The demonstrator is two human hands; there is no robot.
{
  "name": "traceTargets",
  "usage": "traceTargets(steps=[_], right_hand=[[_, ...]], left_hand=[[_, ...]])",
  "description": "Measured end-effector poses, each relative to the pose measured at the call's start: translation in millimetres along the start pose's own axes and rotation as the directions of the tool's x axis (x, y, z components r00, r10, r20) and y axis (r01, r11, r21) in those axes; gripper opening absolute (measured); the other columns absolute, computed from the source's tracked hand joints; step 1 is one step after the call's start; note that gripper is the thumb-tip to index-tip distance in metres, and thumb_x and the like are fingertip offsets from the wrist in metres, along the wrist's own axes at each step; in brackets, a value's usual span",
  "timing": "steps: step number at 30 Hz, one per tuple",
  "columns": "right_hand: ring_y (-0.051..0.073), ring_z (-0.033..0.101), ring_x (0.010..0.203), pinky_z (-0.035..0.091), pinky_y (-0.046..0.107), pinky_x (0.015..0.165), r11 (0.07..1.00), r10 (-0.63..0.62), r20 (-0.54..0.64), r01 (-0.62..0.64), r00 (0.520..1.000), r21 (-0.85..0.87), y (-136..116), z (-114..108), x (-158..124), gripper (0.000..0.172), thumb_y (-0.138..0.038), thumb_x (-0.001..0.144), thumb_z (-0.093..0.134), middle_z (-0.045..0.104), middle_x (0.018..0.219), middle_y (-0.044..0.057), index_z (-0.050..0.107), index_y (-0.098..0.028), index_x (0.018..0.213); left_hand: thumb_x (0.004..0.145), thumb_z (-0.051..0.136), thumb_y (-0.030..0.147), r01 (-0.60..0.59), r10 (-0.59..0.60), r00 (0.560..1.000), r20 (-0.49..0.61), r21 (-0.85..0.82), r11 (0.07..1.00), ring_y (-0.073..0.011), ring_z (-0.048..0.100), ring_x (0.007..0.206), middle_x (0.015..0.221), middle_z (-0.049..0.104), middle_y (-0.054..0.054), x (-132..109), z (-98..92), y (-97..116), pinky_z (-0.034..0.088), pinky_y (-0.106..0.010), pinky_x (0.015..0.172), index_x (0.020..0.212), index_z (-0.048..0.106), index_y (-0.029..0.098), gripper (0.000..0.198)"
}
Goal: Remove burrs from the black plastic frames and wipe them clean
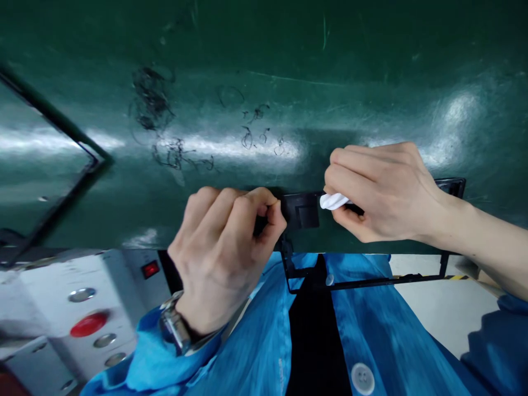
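One blue jacket (268, 335) filled the nearest ground, with a watch (175, 330) at its left cuff. A pale control box (53, 286) bearing a red button (88, 324) stood beyond the tabletop's near edge, toward the left. The black frame (363, 284) straddled that near edge: one long bar jutted out past it, while the dark panel (304, 212) sat over the tabletop (231, 49). The left hand (223, 247) pinched the frame's left end, thumb and forefinger tips together. The right hand (383, 192) gripped a white cloth (333, 201) tightly at the panel's right end; whether the cloth pressed down, I could not tell. Farther in, black scribbles (150, 99) marked the green surface, left of centre.
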State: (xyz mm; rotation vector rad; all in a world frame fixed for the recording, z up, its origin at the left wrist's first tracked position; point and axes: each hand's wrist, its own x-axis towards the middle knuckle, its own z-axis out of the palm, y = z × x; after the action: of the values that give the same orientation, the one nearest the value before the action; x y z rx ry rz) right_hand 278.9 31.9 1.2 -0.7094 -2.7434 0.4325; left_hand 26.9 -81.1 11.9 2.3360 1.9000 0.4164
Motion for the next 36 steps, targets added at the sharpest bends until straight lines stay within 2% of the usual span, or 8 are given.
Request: traceTargets(steps=[3, 6, 12, 18, 22, 29, 33, 36], right_hand=[[0.011, 0.034, 0.063, 0.016, 0.035, 0.056, 1.000, -0.030, -0.077, 0.030, 0.997, -0.007, 0.1, 0.3, -0.5, 0.012, -0.010, 0.090, 0.053, 0.068, 0.088, 0.002, 0.061, -0.019, 0.087], [0.011, 0.035, 0.063, 0.018, 0.034, 0.053, 0.999, -0.044, -0.105, 0.044, 0.993, -0.007, -0.5, 0.4, -0.2, 0.014, -0.008, 0.090, 0.052, 0.060, 0.079, 0.000, 0.059, -0.019, 0.083], [0.012, 0.034, 0.064, 0.019, 0.032, 0.055, 0.996, -0.052, -0.039, 0.049, 0.998, -0.072, -1.4, -1.9, 0.4, 0.017, -0.009, 0.095, 0.048, 0.058, 0.078, -0.001, 0.062, -0.018, 0.092], [0.012, 0.033, 0.065, 0.018, 0.032, 0.055, 0.991, -0.049, 0.032, 0.053, 0.998, -0.123, -0.9, -3.8, -0.2, 0.017, -0.010, 0.100, 0.047, 0.058, 0.084, -0.001, 0.062, -0.018, 0.100], [0.011, 0.033, 0.066, 0.017, 0.031, 0.053, 0.990, -0.063, -0.026, 0.059, 0.998, -0.130, -1.8, -2.0, -0.1, 0.017, -0.008, 0.097, 0.048, 0.050, 0.081, -0.003, 0.061, -0.018, 0.096], [0.012, 0.034, 0.066, 0.018, 0.030, 0.053, 0.992, -0.068, -0.029, 0.065, 0.997, -0.110, -1.6, -2.9, 1.1, 0.020, -0.005, 0.097, 0.045, 0.047, 0.080, -0.004, 0.061, -0.018, 0.097], [0.012, 0.037, 0.066, 0.018, 0.032, 0.054, 0.993, -0.047, -0.003, 0.046, 0.999, -0.112, -2.1, -5.1, 0.9, 0.017, -0.006, 0.095, 0.050, 0.049, 0.080, -0.003, 0.060, -0.019, 0.095], [0.011, 0.037, 0.065, 0.018, 0.031, 0.053, 0.992, -0.048, -0.025, 0.045, 0.999, -0.115, -3.2, -6.3, 1.2, 0.018, -0.005, 0.094, 0.049, 0.048, 0.080, -0.004, 0.062, -0.019, 0.092]], left_hand=[[0.106, 0.065, 0.021, 0.070, -0.068, 0.997, 0.027, -0.079, 0.994, -0.0269, 0.070, 0.089, 0.093, 0.076, -0.002, -1.9, 1.9, 0.9, 0.058, -0.049, 0.084, 0.111, 0.070, 0.032, 0.014], [0.107, 0.066, 0.020, 0.164, -0.162, 0.987, 0.021, -0.140, 0.977, -0.0227, 0.069, 0.085, 0.098, 0.079, 0.002, -7.7, 1.0, 3.6, 0.060, -0.047, 0.086, 0.112, 0.072, 0.034, 0.015], [0.106, 0.075, 0.023, 0.262, -0.274, 0.962, 0.002, -0.299, 0.918, -0.0180, 0.068, 0.079, 0.093, 0.078, 0.005, -13.6, -0.1, 6.3, 0.058, -0.041, 0.080, 0.103, 0.077, 0.034, 0.011], [0.102, 0.080, 0.015, 0.154, -0.168, 0.985, -0.049, -0.221, 0.963, -0.0175, 0.071, 0.083, 0.096, 0.081, 0.007, -2.7, -2.2, 5.5, 0.059, -0.038, 0.083, 0.104, 0.078, 0.033, 0.019], [0.098, 0.082, 0.009, 0.069, -0.078, 0.995, -0.058, -0.145, 0.987, -0.0184, 0.070, 0.083, 0.097, 0.082, 0.005, 2.9, -5.7, 3.8, 0.058, -0.036, 0.081, 0.107, 0.077, 0.031, 0.025], [0.107, 0.074, 0.018, 0.023, -0.017, 0.999, 0.045, -0.137, 0.990, -0.0164, 0.062, 0.076, 0.084, 0.069, 0.004, 14.9, -12.2, -2.4, 0.049, -0.033, 0.073, 0.103, 0.072, 0.026, 0.009], [0.111, 0.063, 0.018, 0.055, -0.041, 0.989, 0.143, -0.093, 0.994, -0.0195, 0.062, 0.081, 0.087, 0.064, 0.002, 19.4, -11.2, -5.1, 0.048, -0.036, 0.078, 0.102, 0.067, 0.028, 0.013], [0.110, 0.063, 0.018, 0.007, 0.003, 0.994, 0.110, -0.093, 0.996, -0.0187, 0.059, 0.079, 0.086, 0.060, 0.003, 19.7, -8.5, -7.8, 0.046, -0.035, 0.075, 0.101, 0.062, 0.028, 0.013]])
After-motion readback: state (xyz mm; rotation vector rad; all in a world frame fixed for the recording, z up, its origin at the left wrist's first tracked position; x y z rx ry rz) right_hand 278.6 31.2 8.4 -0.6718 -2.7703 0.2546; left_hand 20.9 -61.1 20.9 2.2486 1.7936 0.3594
